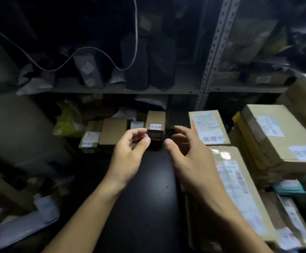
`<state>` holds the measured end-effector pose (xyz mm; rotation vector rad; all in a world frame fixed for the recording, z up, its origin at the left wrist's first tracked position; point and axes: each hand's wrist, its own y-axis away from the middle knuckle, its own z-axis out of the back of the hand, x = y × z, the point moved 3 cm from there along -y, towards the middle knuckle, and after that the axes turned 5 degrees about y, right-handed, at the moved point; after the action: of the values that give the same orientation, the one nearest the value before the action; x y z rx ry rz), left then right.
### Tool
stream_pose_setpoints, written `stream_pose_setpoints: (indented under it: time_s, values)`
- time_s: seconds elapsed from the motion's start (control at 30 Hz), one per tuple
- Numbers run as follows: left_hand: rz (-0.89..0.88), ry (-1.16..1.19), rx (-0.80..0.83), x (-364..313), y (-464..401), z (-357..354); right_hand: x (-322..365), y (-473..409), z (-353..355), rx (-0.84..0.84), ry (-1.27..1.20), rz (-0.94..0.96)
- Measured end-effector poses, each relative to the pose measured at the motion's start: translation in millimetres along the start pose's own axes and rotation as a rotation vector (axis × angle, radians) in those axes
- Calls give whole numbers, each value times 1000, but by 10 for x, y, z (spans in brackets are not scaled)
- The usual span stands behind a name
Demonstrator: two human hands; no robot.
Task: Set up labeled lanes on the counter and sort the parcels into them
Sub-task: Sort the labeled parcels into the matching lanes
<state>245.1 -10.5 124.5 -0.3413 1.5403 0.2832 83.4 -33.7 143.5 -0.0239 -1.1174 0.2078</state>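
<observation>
Dark counter [144,189] strip open centrally; small boxes [112,134] behind, large cartons [243,189] right

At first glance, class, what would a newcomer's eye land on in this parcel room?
Two bare hands, the left hand and the right hand, reach over the dark counter with fingers loosely curled, holding nothing. Between them, at the counter's far end, stands a small brown cardboard box with a white label. Large tan cardboard parcels with white shipping labels are stacked at the right.
</observation>
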Motion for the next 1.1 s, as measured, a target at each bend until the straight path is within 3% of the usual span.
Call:
stream_pose_setpoints:
  time_s: [0.17, 0.33, 0.53, 0.8, 1.1]
  values:
    - [7, -7, 19, 183, -645, 495, 17, -370, -800, -121, -69, -149]
    - [-5, -26, 41, 423, -1258, 764, -343, -938, -1369, -266, 36, -293]
    - [45, -35, 63, 833, -1736, 979, -1087, -1724, -1943, -164, 331, -455]
    - [131, -38, 76, 1334, -2016, 1120, -1725, -2312, -2524, -23, 598, -512]
    - [237, -45, 97, 1455, -1895, 1056, -1795, -2310, -2502, -230, 509, -471]
